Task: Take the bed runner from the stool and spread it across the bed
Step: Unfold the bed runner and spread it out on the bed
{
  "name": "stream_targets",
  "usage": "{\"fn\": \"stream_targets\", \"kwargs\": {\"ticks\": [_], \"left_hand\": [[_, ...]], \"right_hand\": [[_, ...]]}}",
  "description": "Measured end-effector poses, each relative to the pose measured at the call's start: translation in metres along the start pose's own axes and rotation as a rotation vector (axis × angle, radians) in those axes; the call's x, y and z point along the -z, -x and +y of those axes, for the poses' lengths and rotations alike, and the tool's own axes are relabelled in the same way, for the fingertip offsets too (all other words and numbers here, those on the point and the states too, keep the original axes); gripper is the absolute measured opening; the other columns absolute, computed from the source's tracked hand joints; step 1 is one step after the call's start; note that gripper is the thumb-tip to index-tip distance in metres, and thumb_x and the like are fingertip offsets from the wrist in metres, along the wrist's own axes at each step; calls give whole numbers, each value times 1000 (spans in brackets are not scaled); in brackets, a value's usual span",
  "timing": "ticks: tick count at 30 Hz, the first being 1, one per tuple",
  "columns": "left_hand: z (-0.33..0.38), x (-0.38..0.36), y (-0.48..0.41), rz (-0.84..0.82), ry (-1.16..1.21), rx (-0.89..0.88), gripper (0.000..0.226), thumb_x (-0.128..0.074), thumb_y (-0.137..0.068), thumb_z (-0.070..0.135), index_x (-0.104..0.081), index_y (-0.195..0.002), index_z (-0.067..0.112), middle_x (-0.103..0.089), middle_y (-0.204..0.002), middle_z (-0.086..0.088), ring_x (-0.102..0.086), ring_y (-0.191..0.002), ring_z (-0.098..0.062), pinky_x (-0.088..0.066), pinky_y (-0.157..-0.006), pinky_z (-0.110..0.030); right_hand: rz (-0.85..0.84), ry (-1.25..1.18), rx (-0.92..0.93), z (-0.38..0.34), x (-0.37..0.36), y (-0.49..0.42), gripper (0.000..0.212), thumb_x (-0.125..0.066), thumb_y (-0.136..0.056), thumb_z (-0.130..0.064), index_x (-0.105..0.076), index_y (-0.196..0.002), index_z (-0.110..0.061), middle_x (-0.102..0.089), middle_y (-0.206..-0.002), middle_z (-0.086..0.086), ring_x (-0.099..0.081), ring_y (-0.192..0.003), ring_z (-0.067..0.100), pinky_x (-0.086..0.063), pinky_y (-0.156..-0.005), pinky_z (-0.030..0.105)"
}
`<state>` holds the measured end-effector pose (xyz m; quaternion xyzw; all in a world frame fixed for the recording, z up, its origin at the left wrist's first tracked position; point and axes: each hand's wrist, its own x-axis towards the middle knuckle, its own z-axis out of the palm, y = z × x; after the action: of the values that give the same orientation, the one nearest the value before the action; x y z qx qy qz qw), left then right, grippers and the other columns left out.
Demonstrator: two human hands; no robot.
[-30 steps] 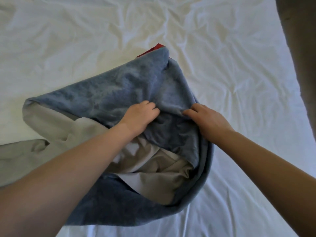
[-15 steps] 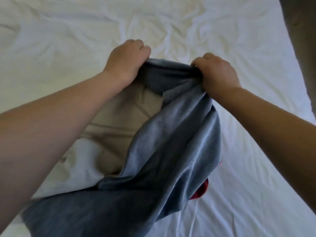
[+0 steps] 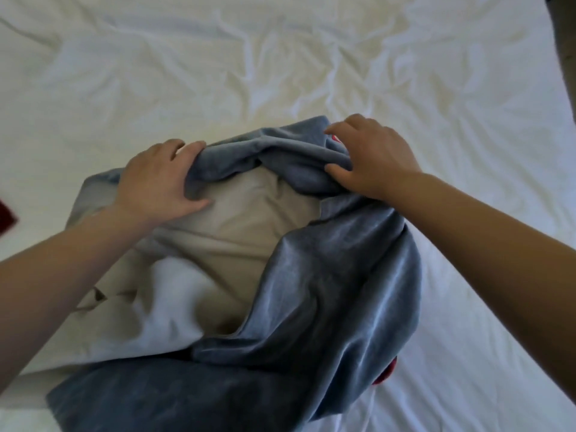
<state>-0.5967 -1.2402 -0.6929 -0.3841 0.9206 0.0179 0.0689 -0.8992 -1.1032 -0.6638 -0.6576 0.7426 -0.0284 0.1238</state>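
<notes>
The bed runner (image 3: 327, 275) is a blue-grey velvety cloth with a beige lining and red trim, lying bunched on the white bed (image 3: 280, 63). My left hand (image 3: 156, 185) grips a fold at its far left edge, thumb on the beige lining. My right hand (image 3: 371, 157) pinches the far right fold, fingers curled over the blue cloth. A small red patch shows under my right fingers and another at the runner's lower right edge.
The wrinkled white sheet stretches far ahead and to both sides. A dark red piece (image 3: 6, 216) lies at the left frame edge. Brown floor (image 3: 564, 42) shows beyond the bed's right edge.
Both hands lifted the runner's far edge up and have now brought it back down onto the bed. The hands have spread a little wider apart.
</notes>
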Motion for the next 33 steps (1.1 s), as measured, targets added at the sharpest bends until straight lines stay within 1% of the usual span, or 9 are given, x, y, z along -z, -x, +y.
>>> {"fn": "stream_targets", "kwargs": {"ticks": [6, 11, 14, 16, 17, 19, 21, 25, 33], "left_hand": [[-44, -14, 26, -178, -43, 155, 110, -78, -51, 66, -31, -141, 24, -55, -124, -12, -55, -106, -38, -47, -85, -49], [-69, -22, 38, -239, 20, 252, 109, -80, -59, 56, -20, -146, 31, -49, -132, -9, -54, -111, -36, -50, -79, -46], [-75, -29, 41, -271, 35, 288, 103, -79, -66, 49, -17, -147, 32, -55, -124, -10, -59, -104, -35, -51, -75, -43], [-75, -31, 40, -269, 72, 284, 89, -77, -71, 41, -27, -143, 29, -57, -117, -11, -61, -98, -36, -50, -72, -40], [-74, -30, 38, -268, 88, 270, 74, -74, -73, 36, -38, -136, 25, -58, -112, -11, -61, -95, -36, -49, -71, -40], [-71, -27, 34, -280, 79, 225, 37, -68, -77, 26, -54, -110, 18, -59, -102, -10, -60, -90, -35, -48, -67, -39], [-68, -25, 30, -301, 32, 204, 19, -64, -77, 19, -56, -94, 15, -58, -95, -9, -60, -88, -35, -41, -63, -35], [-66, -10, 12, -160, 77, 206, 13, -66, -75, 17, -61, -86, 13, -51, -84, -8, -58, -82, -37, -36, -58, -33], [28, 44, -74, 218, 247, -56, 14, -58, -79, 12, -62, -90, 4, -54, -99, -19, -56, -81, -40, -43, -61, -43]], "right_hand": [[-15, -62, 242, -77, -27, -43, 71, -67, -75, -41, -40, -138, -23, -48, -131, 6, -47, -119, 27, -38, -92, 41], [-148, 105, 216, -115, -48, -83, 113, -80, -66, -44, -6, -151, -32, -19, -156, 8, -22, -142, 30, -28, -111, 48], [-293, 177, 154, -116, -68, -88, 121, -80, -63, -41, 3, -151, -33, -28, -153, 7, -38, -132, 31, -37, -100, 47], [-306, 225, 150, -117, -76, -86, 107, -75, -69, -37, -6, -151, -31, -46, -138, 6, -49, -120, 30, -41, -90, 42], [-277, 242, 160, -119, -76, -87, 90, -69, -75, -33, -17, -148, -29, -52, -131, 7, -51, -115, 30, -42, -86, 41], [-219, 284, 204, -124, -71, -90, 48, -57, -86, -24, -41, -131, -23, -59, -120, 7, -56, -108, 30, -42, -79, 39], [-199, 347, 242, -124, -65, -88, 26, -51, -90, -18, -52, -115, -21, -62, -113, 5, -59, -103, 28, -38, -72, 36], [-141, 345, 183, -105, -44, -77, 19, -50, -88, -14, -53, -106, -19, -61, -106, 7, -60, -97, 30, -34, -63, 35], [59, 374, -153, 5, 39, -26, 38, -60, -80, -18, -57, -117, -26, -60, -103, 11, -62, -87, 36, -39, -60, 34]]}}
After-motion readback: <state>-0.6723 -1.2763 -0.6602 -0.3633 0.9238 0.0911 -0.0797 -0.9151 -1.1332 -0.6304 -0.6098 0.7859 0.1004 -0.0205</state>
